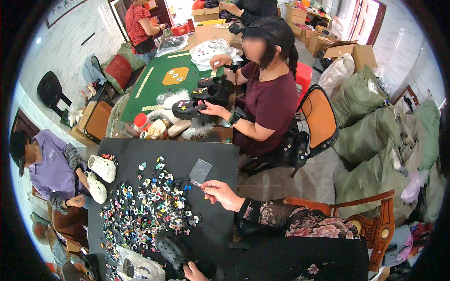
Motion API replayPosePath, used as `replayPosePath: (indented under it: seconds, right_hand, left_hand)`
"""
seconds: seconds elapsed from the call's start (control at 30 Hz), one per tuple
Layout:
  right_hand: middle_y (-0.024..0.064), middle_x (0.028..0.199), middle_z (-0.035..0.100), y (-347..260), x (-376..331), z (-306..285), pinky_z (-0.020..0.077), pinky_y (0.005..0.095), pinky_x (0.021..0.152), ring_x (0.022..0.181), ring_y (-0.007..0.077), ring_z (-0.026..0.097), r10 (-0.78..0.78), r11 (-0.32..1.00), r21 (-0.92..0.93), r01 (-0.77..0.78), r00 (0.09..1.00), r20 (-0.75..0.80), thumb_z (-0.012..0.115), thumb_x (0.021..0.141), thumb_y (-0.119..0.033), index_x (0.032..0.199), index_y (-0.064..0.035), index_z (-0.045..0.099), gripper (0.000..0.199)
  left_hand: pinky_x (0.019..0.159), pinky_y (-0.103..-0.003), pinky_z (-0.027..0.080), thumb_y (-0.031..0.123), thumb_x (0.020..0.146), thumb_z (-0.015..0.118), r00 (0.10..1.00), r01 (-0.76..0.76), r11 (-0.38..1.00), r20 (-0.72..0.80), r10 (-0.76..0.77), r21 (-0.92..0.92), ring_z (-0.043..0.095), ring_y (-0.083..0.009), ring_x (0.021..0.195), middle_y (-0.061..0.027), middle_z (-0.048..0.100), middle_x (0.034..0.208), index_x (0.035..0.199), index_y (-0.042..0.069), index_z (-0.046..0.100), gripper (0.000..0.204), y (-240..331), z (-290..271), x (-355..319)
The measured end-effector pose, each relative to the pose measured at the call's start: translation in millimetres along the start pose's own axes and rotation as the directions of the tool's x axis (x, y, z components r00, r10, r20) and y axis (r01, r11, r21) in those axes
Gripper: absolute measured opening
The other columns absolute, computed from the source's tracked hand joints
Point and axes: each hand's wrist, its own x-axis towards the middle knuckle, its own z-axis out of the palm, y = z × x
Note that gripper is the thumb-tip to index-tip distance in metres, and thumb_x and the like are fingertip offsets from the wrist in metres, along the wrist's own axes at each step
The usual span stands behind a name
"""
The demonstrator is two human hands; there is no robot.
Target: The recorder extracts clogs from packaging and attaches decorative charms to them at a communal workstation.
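Observation:
My left hand [193,272], at the lower edge and partly cut off, grips the heel end of a black clog [174,248] with holes in its upper. My right hand [221,195] is above the right side of the dark table [220,159], its fingers pinched at the lower edge of a small clear plastic bag [201,170]. A tiny yellowish bit shows under those fingers, too small to name. Left of both hands, many small colourful shoe charms [150,201] are spread over the table. A crumpled clear plastic bag [136,264] lies beside the clog.
White clogs [101,168] stand at the table's left edge, by a person in purple [56,159]. Across the green table [154,84], another person [269,96] handles a black clog [185,109]. Jars [140,121] stand between the tables. Large sacks [370,136] fill the right side.

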Motion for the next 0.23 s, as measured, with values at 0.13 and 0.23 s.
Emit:
replayPosePath:
  seconds: [0.13, 0.23]
  right_hand:
    - [0.0008, 0.085, 0.058, 4, 1, -2, 0.0438, 0.0207, 0.051, 0.07, 0.0074, 0.055, 0.0, 1.0, -0.023, 0.0, 1.0, 0.005, 0.055, 0.089, -0.011, 0.105, -0.0033, 0.058, 0.018]
    - [0.0007, 0.087, 0.058, 7, 2, -1, 0.0468, 0.0242, 0.055, 0.072, 0.0077, 0.056, 0.058, 0.996, -0.073, -0.052, 0.995, 0.087, 0.056, 0.089, -0.013, 0.106, -0.0066, 0.059, 0.019]
  left_hand:
    - [0.076, -0.038, 0.042, 0.029, 0.092, 0.052, 0.998, 0.049, 0.998, 0.027, -0.05, 0.033, 0.051, -0.0305, 0.078, -0.0261, 0.061, 0.091, 0.1, -0.012, 0.055, 0.042, 7, 1, 0]
    - [0.077, -0.034, 0.042, 0.028, 0.089, 0.053, 0.998, -0.054, 0.998, -0.028, 0.055, 0.022, 0.053, -0.0201, 0.078, -0.0187, 0.061, 0.089, 0.105, -0.009, 0.056, 0.04, -53, 1, 21]
